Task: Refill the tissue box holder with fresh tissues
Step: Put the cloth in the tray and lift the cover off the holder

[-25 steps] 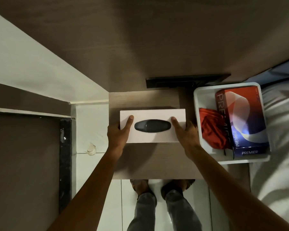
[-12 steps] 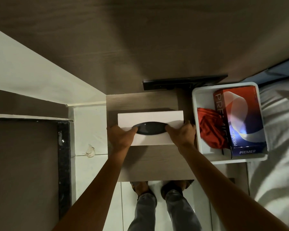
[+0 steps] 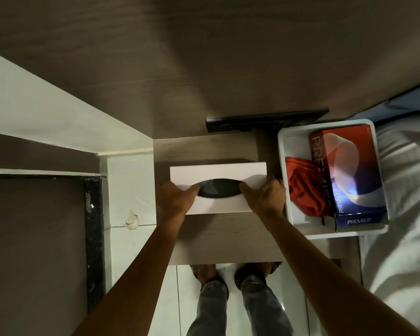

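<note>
At slot ends now: both hands (image 3: 221, 198).

your arms are bare to past the elbow, no sleeves showing; you wear grey jeans (image 3: 240, 309) and dark sandals (image 3: 251, 275).

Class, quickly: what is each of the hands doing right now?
Left hand: gripping the white rectangular tissue box holder, fingertips at its dark oval slot.
Right hand: gripping the same holder.
</note>
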Tool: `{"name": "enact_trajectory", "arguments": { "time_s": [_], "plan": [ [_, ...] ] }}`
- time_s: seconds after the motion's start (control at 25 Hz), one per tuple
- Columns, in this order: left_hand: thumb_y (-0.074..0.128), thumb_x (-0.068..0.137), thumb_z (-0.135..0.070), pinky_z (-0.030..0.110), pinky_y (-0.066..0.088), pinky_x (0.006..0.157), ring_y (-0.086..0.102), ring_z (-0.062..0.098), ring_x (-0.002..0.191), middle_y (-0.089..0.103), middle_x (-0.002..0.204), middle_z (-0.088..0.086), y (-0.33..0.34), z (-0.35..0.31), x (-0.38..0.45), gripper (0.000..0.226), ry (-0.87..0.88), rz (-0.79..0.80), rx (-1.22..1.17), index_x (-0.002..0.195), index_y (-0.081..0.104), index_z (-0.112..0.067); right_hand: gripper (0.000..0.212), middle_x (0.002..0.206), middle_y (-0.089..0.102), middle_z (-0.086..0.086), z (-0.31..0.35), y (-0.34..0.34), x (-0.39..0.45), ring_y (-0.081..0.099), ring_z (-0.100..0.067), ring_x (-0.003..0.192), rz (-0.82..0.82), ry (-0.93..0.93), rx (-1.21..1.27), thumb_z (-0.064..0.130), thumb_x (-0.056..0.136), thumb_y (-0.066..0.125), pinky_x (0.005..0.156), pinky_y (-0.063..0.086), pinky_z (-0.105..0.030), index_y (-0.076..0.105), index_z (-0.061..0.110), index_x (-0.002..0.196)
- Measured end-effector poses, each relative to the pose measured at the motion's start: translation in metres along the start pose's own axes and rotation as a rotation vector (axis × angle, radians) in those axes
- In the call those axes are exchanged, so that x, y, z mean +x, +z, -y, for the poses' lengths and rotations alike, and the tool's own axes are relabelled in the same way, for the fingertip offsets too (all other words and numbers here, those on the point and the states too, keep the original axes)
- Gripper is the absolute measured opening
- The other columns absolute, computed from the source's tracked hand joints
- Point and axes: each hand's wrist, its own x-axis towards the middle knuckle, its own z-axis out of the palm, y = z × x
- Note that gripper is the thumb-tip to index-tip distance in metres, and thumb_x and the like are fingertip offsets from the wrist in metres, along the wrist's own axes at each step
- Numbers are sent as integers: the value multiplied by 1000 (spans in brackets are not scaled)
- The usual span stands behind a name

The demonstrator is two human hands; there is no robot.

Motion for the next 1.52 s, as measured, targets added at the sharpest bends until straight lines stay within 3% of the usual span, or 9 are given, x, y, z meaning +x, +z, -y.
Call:
{"name": "enact_trajectory", "arguments": {
  "time_s": [0.4,0.64,0.92,1.08,1.2,1.36,1.52],
  "plan": [
    [93,78,-37,40,59,100,68,29,120,71,128,9,-5,1,-2,63,2,72,-83,129,67,-12,85,142,54,-16,5,-7,-4,49,-35,134,31,-16,-30,52,82,80,114,41,-47,45,6,145],
    [91,80,-28,42,58,105,67,32,124,70,132,13,-3,0,-1,61,-15,67,-111,132,65,-6,83,140,55,-18,3,-7,-1,51,-37,133,45,0,18,50,79,82,112,45,-51,50,4,140],
    [98,63,-50,47,60,103,59,29,124,53,135,12,-6,3,-1,97,3,-9,-33,139,54,-6,88,147,50,-19,-2,1,-4,44,-37,141,41,46,8,53,76,83,117,41,-50,51,4,142],
    [89,59,-57,46,64,97,70,31,118,67,130,11,-8,5,-1,88,40,16,-21,130,67,-10,79,131,60,-16,-1,-1,-6,56,-33,125,-8,46,-14,54,74,84,107,50,-45,59,5,130],
    [90,79,-31,43,62,98,71,29,114,73,124,11,-9,2,-3,55,55,24,-51,125,70,-8,78,131,62,-15,2,-3,-8,57,-33,125,-18,34,-29,55,75,84,109,48,-46,58,5,130],
    [91,79,-30,46,63,99,72,30,116,74,124,11,-9,4,-4,55,47,40,-74,126,70,-11,78,136,59,-16,7,-8,-10,53,-34,130,-15,-3,-20,50,81,82,109,43,-42,53,5,137],
    [89,84,-26,40,58,99,65,24,112,64,116,5,-10,6,-2,56,57,48,-103,130,64,-7,78,136,59,-17,8,-14,-12,54,-35,130,20,-31,-18,49,82,81,110,46,-45,51,5,138]
  ]
}}
